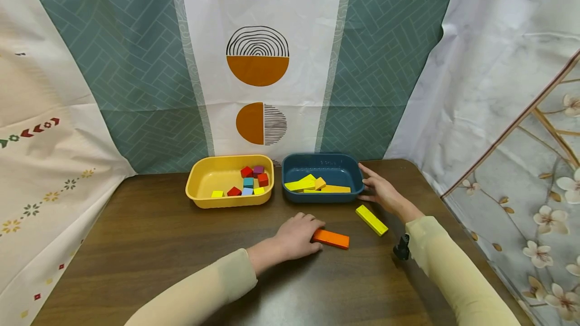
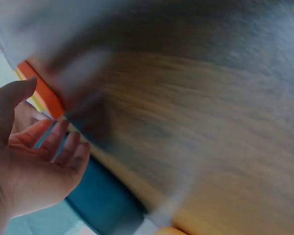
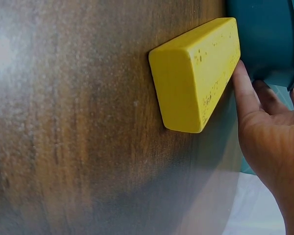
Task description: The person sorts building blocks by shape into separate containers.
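Observation:
My left hand (image 1: 299, 236) is low over the table at the left end of an orange block (image 1: 332, 239). In the left wrist view its thumb and relaxed fingers stand apart, with the orange block (image 2: 45, 93) just beyond them; contact is unclear. My right hand (image 1: 382, 192) is at the right end of a dark blue bin (image 1: 322, 198), its extended fingers against the bin's outer side. Beside that hand a yellow block (image 3: 196, 73) lies flat on the table, not held. Several yellow and light-orange blocks (image 1: 301, 184) lie inside the blue bin.
Left of the blue bin stands a yellow bin (image 1: 204, 201) holding several small red, purple, blue and yellow cubes (image 1: 248, 183). Both bins are near the back edge of the brown wooden table (image 1: 158, 245). Patterned cloths (image 1: 371, 64) hang behind and at the sides.

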A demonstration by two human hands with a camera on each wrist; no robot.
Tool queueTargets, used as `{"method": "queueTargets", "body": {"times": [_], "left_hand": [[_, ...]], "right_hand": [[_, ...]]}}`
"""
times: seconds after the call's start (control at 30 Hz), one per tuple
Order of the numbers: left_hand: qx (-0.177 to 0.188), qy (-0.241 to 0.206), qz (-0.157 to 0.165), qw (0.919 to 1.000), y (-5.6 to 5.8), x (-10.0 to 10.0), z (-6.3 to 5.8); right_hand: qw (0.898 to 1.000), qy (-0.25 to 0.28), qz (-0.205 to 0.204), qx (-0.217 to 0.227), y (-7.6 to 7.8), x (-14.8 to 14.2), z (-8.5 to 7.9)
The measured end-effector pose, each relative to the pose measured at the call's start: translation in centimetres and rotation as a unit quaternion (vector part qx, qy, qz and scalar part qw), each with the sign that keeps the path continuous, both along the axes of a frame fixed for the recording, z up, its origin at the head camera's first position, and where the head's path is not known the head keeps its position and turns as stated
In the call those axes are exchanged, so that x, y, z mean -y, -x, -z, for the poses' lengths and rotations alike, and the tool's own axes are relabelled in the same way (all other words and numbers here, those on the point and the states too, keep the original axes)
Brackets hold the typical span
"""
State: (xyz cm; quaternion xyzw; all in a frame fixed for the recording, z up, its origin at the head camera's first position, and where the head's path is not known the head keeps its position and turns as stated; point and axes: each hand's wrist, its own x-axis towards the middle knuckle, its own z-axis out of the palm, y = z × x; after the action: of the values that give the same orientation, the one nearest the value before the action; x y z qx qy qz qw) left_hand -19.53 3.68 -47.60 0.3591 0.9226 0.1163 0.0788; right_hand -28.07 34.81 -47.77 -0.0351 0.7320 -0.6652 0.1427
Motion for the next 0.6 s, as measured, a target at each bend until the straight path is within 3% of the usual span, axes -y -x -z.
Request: {"method": "queueTargets", "body": {"times": [0.2, 0.6], "left_hand": [[0.004, -0.024, -0.012, 0.9996, 1.2, 0.2, 0.4], [0.005, -0.034, 0.006, 0.9994, 1.6, 0.4, 0.7]], "right_hand": [[1.0, -0.001, 0.002, 0.002, 0.1, 0.0, -0.1], [1.0, -0.008, 0.006, 0.004, 0.1, 0.0, 0.0]]}}
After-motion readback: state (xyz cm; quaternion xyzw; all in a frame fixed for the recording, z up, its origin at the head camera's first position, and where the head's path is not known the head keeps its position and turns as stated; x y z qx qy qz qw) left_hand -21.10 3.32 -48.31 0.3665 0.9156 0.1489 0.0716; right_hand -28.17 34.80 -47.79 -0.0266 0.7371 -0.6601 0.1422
